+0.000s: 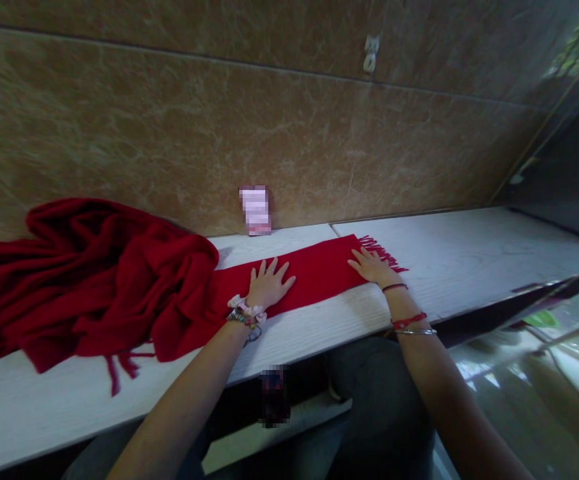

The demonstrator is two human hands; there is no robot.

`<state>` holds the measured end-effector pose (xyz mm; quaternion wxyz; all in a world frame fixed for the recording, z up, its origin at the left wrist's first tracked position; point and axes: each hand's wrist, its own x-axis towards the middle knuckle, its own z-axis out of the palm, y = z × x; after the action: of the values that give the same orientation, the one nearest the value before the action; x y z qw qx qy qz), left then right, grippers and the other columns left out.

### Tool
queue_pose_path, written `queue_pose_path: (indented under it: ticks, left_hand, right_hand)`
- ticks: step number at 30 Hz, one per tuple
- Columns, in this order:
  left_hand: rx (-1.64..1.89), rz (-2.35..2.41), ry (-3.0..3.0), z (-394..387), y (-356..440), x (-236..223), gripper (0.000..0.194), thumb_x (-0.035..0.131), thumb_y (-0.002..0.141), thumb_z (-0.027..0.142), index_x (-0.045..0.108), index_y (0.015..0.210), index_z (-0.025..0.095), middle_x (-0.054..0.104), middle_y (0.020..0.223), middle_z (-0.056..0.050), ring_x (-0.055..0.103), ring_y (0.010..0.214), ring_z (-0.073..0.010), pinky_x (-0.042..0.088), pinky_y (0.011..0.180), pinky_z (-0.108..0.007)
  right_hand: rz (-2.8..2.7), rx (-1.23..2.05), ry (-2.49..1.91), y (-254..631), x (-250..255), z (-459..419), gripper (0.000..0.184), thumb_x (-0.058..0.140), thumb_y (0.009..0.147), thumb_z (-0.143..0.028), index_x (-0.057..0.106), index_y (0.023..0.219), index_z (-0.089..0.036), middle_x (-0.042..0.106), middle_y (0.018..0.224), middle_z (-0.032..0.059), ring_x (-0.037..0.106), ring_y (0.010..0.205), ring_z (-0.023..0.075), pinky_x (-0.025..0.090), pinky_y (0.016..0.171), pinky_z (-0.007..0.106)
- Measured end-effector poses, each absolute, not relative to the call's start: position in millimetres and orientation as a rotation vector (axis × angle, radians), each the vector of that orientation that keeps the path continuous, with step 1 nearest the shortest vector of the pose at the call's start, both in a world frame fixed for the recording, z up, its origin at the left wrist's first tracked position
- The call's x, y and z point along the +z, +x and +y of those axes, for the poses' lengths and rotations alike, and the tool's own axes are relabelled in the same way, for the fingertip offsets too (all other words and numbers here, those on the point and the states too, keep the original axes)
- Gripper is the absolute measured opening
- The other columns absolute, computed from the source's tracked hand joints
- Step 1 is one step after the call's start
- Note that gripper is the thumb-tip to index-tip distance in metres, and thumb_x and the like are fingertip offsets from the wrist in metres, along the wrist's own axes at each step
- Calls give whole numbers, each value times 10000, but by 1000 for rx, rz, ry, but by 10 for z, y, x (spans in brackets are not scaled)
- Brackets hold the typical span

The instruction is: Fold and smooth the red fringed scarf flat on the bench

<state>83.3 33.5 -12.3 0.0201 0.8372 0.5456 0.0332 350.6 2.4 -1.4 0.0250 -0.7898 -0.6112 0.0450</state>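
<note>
left hand: spread flat on red scarf, gripping nothing
right hand: likewise, at scarf's fringed end
pale rectangle: pixelated, any writing unreadable

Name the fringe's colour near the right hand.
The fringe is red, showing best in the head view.

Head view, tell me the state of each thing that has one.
Red scarf: heaped at left, flat under both hands.
Right-end fringe: splayed.
Left hand: open, palm down on scarf.
Right hand: open, palm down beside fringe.
Pinkish rectangle: upright, blurred.
</note>
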Motion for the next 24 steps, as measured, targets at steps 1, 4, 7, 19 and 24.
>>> queue_pose_path:
  ticks: [1, 4, 7, 19, 24]
  left_hand:
    - [109, 1721, 2586, 320, 841, -122, 557, 244, 880, 529, 307, 1366, 264, 238, 1452, -73, 196, 1311, -348, 219, 1011, -545]
    - [189, 1769, 2621, 256, 893, -119, 537, 257, 888, 498, 329, 1357, 248, 249, 1445, -94, 202, 1307, -357, 216, 1008, -556]
    - [257, 1671, 2707, 200, 965, -115, 543, 236, 889, 518, 307, 1365, 268, 181, 1470, -72, 151, 1326, -340, 198, 1016, -561]
    - [65, 1634, 2564, 203, 991, -132, 640, 209, 831, 640, 242, 1383, 317, 154, 1477, -64, 93, 1317, -405, 157, 980, -636]
    - [105, 1613, 2571, 197, 972, -124, 618, 230, 843, 612, 278, 1374, 299, 178, 1471, -66, 127, 1312, -401, 162, 987, -625]
  right_hand:
    - [-1863, 39, -2443, 3503, -13, 12, 566, 268, 893, -501, 278, 1386, -223, 221, 1462, 105, 183, 1309, 369, 232, 976, 608]
    - [-1961, -154, -2272, 3358, -1, 10, 556, 275, 904, -461, 277, 1386, -183, 226, 1458, 122, 157, 1324, 336, 226, 1009, 556]
    - [-2198, -57, -2060, 3135, 1, 51, 546, 261, 906, -467, 251, 1395, -226, 184, 1476, 77, 117, 1339, 304, 210, 1020, 553]
    - [-1885, 146, -2373, 3576, -120, 202, 549, 207, 912, -473, 277, 1384, -200, 228, 1459, 108, 219, 1316, 283, 227, 1025, 497]
    - [-1836, -44, -2375, 3509, -118, 205, 558, 260, 909, -439, 335, 1351, -107, 313, 1402, 197, 253, 1296, 313, 283, 995, 483]
